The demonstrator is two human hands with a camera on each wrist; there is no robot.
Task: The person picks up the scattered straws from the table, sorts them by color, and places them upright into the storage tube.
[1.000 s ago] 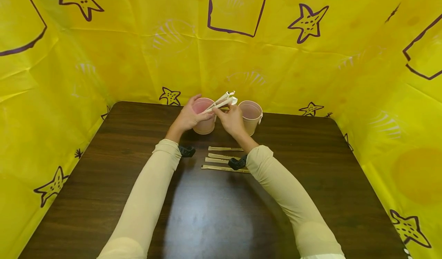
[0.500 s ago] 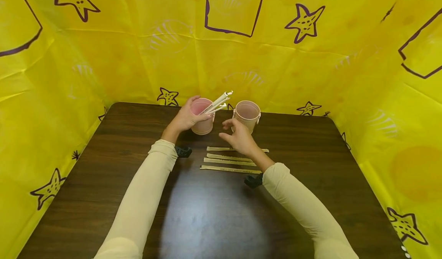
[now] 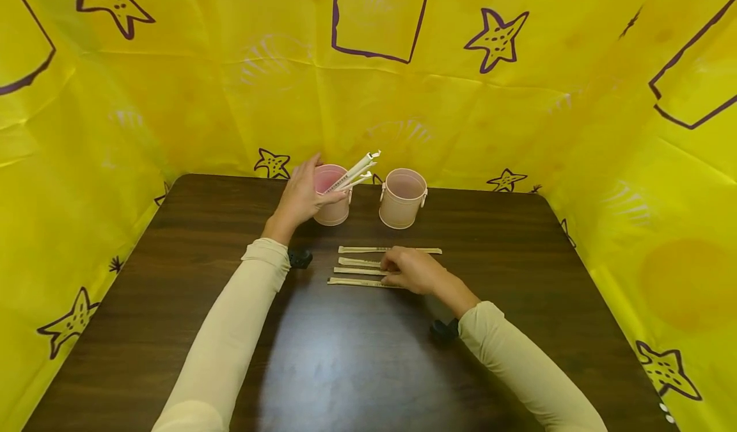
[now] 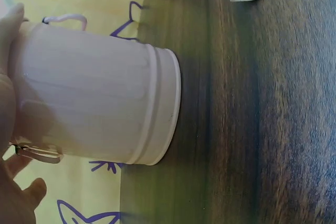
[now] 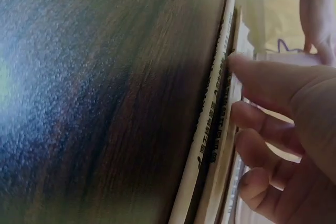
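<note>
Apparent collecting step: the right grip (image 3: 417, 271) bends thumb and fingers over wrapped straws (image 3: 357, 271) on the counter (image 3: 201, 259), though whether it pinches one cannot be told; the next move likely calls for separating one from close neighbours. The left grip (image 3: 297, 195) curls round the left bucket (image 3: 332, 213), where inserted straws (image 3: 352, 175) lean toward the right bucket (image 3: 398, 209).
</note>
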